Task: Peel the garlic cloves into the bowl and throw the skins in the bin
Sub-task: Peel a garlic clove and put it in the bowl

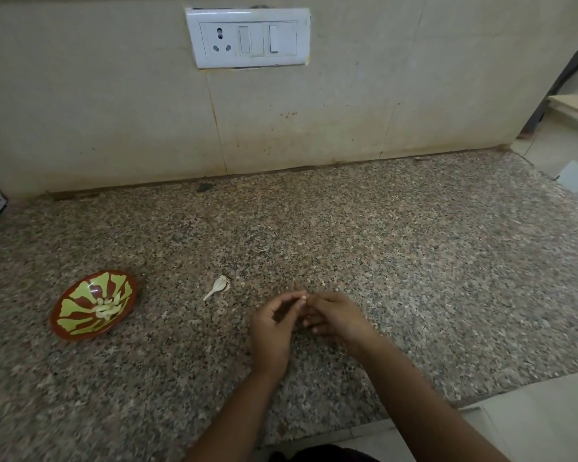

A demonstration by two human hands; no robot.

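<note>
Garlic clove being pinched between the fingertips of both hands, left hand and right hand closing together on it just above the tabletop, well to the right of the bowl. Clove showing too small for telling its long axis or how much skin is clinging. Peeled cloves already lying inside the bowl, a stalky garlic scrap resting between the bowl and the hands. Of the two, left hand sitting nearer the bowl, so likely suiting the leftward carry once peeling is ending. Bin not showing anywhere beside the bowl.
</note>
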